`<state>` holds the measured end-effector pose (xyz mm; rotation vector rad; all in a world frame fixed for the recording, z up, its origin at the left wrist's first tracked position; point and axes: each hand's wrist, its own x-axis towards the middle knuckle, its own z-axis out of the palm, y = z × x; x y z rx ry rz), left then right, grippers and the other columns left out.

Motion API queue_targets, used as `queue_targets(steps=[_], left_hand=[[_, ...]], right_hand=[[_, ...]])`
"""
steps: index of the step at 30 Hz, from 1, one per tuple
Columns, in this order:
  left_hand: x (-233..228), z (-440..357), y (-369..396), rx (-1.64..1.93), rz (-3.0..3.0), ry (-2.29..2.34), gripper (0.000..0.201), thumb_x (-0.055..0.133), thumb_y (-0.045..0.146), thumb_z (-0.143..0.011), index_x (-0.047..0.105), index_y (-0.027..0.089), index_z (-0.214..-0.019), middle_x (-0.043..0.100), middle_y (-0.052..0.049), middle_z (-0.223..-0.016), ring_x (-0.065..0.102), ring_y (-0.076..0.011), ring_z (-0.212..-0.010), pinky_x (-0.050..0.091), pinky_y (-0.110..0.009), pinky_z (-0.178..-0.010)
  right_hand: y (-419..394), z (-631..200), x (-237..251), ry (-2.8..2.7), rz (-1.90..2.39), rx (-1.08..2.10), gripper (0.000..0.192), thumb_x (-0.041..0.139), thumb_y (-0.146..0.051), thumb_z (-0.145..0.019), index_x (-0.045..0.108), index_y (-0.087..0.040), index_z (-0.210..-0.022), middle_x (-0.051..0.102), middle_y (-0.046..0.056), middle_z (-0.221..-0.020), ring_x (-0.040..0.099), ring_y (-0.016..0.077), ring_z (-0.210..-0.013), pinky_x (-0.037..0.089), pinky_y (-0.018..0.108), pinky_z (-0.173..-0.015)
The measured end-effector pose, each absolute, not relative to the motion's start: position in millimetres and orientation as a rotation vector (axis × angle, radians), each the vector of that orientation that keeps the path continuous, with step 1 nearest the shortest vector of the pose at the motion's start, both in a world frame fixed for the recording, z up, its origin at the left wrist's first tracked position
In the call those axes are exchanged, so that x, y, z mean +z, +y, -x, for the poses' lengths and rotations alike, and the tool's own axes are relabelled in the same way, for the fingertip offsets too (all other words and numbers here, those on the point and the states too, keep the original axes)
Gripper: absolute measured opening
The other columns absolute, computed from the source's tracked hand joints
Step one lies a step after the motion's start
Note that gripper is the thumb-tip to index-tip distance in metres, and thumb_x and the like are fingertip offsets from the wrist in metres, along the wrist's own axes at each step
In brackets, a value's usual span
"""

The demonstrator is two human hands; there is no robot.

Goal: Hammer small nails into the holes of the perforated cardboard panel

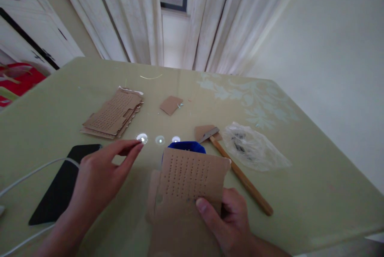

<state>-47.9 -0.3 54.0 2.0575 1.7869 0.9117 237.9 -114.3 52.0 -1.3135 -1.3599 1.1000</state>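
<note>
- presently the right hand [231, 217] is gripping the perforated cardboard sheet [192, 179], thumb on its face, long axis running away from the person
- left hand [99, 177] is hovering open, fingertips nearing the small shiny disc [142, 138] just left of the sheet

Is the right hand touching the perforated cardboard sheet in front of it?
Touching. In the head view the right hand holds the perforated cardboard sheet, with its thumb pressed flat on the sheet's lower face.

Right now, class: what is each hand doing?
Left hand: open, holding nothing, fingers over the table.
Right hand: closed on the punched cardboard sheet.
</note>
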Motion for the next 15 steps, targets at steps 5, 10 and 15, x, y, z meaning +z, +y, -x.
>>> queue_targets(steps=[5,10,15], left_hand=[[39,49,35,0.368,-1.987,2.094,0.04,0.052,0.049,-0.106,0.081,0.023,-0.115,0.086,-0.008,-0.095,0.081,-0.0336,-0.092,0.052,-0.04,-0.076],[29,48,37,0.338,-2.006,2.05,0.04,0.05,0.045,-0.106,0.08,0.02,-0.116,0.083,-0.013,-0.101,0.079,-0.034,-0.094,0.053,-0.04,-0.078],[26,49,38,0.385,-2.012,2.038,0.039,0.051,0.045,-0.105,0.08,0.02,-0.111,0.082,-0.011,-0.096,0.078,-0.0327,-0.091,0.054,-0.04,-0.077]], right_hand=[[-119,-243,43,-1.306,1.354,1.121,0.041,0.075,-0.057,-0.101,0.082,-0.023,-0.079,0.062,0.003,-0.064,0.051,0.0171,-0.057,0.042,0.029,-0.051],[-120,-245,42,-1.173,1.334,1.22,0.041,0.077,-0.061,-0.1,0.088,-0.022,-0.089,0.074,0.007,-0.074,0.063,0.0206,-0.065,0.055,0.03,-0.059],[-119,-246,44,-1.036,1.303,1.35,0.039,0.08,-0.059,-0.1,0.09,-0.021,-0.096,0.081,0.009,-0.086,0.074,0.0244,-0.078,0.063,0.033,-0.069]])
